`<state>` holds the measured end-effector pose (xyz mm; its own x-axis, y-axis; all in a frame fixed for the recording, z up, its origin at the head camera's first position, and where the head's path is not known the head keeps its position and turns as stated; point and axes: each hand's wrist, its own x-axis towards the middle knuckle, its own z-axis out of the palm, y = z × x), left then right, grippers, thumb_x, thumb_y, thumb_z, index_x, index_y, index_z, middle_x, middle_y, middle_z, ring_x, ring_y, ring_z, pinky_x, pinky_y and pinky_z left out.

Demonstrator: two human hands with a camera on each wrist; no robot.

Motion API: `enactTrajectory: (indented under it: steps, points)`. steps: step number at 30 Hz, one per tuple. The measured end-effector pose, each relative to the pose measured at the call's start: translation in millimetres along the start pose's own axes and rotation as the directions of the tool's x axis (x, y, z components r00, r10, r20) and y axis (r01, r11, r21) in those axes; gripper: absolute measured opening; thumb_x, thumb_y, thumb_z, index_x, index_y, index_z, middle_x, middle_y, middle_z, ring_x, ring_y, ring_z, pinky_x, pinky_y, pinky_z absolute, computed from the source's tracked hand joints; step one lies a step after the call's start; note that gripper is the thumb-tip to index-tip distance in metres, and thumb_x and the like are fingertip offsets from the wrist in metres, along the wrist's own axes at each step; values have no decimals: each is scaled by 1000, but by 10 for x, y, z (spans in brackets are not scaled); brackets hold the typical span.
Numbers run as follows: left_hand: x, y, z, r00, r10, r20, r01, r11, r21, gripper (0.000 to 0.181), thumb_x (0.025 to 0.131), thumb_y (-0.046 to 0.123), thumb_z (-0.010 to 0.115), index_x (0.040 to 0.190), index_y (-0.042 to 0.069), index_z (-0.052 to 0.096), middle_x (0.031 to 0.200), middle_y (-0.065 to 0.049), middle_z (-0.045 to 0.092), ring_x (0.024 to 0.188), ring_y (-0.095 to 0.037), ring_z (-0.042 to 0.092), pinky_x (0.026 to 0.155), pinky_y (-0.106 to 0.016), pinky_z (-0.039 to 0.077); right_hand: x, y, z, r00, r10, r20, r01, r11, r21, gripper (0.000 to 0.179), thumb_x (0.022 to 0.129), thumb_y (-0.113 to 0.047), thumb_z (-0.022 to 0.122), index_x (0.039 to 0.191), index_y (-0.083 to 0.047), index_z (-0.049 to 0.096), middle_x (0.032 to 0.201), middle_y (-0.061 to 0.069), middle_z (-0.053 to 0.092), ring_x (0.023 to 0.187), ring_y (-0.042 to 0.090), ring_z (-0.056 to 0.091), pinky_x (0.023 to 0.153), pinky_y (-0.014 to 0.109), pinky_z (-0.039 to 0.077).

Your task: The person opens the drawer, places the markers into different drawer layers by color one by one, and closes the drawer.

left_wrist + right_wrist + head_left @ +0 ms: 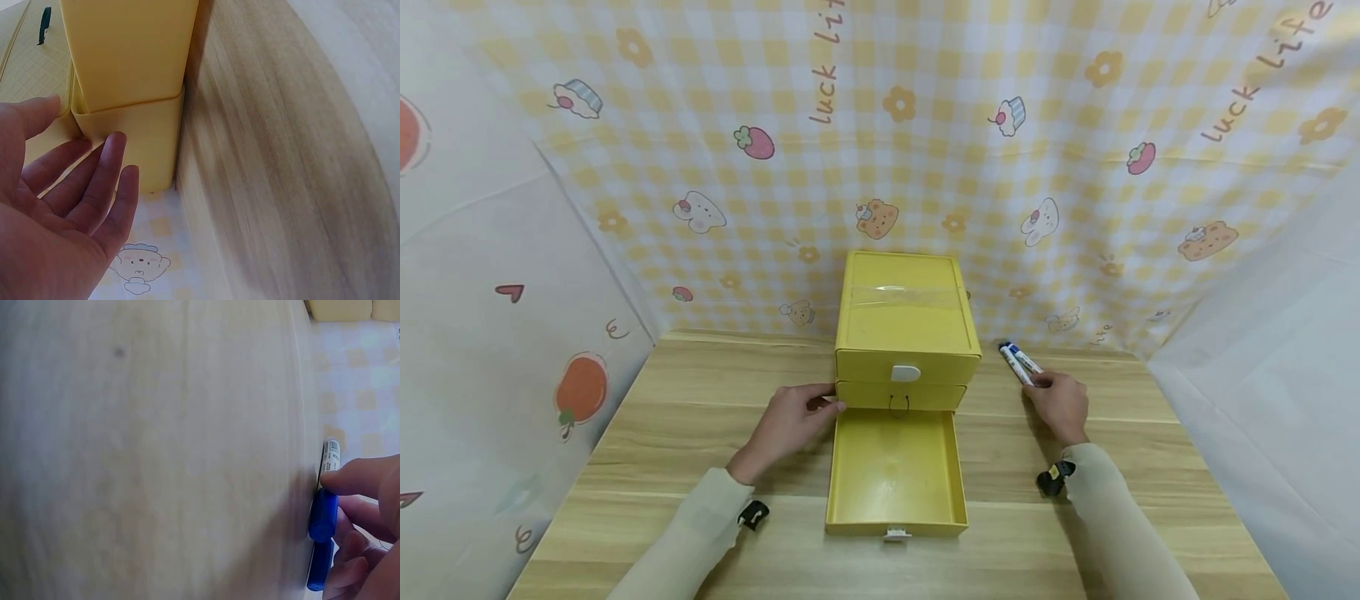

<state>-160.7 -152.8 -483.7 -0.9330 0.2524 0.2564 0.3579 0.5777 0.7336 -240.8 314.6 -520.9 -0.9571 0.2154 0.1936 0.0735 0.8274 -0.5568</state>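
A yellow drawer box (pixel 902 325) stands on the table with its lowest drawer (pixel 895 471) pulled out, bare inside. My left hand (pixel 793 421) is at the box's left front corner, fingers loosely bent. In the left wrist view, its fingertips (pixel 115 140) lie close to the box's side wall; contact is unclear. To the right of the box, my right hand (pixel 1060 404) pinches white marker pens with blue ends (pixel 1017 365) lying side by side on the table. The right wrist view shows the thumb (pixel 340 480) on one marker (pixel 324 515), with a second blue end (pixel 320 565) beside it.
A wood-grain table (pixel 760 533) carries everything. Behind it hangs a yellow checked cloth (pixel 940 167) with cartoon prints, and white cloth (pixel 497 333) hangs at the sides. Clear tape (pixel 902 295) crosses the box's top. A white tab (pixel 897 534) sticks out from the drawer front.
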Motion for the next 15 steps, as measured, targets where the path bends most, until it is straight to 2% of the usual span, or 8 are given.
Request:
enactTrajectory:
  steps: [8, 15]
  points:
    - [8, -6, 1, 1000, 20, -4, -20, 1000, 0, 37, 104, 19, 79, 127, -10, 76, 114, -21, 81, 96, -30, 81, 82, -43, 69, -10, -18, -32, 997, 28, 65, -28, 1000, 2, 22, 90, -17, 83, 105, -1, 84, 92, 16, 80, 78, 31, 68, 61, 39, 48]
    - [7, -12, 2, 1000, 16, -4, -16, 1000, 2, 36, 104, 19, 79, 126, -10, 77, 113, -20, 81, 95, -29, 81, 81, -42, 69, -36, -6, -42, 993, 29, 117, -30, 1000, 3, 23, 92, -19, 83, 105, 0, 83, 90, 15, 79, 71, 27, 64, 55, 35, 46]
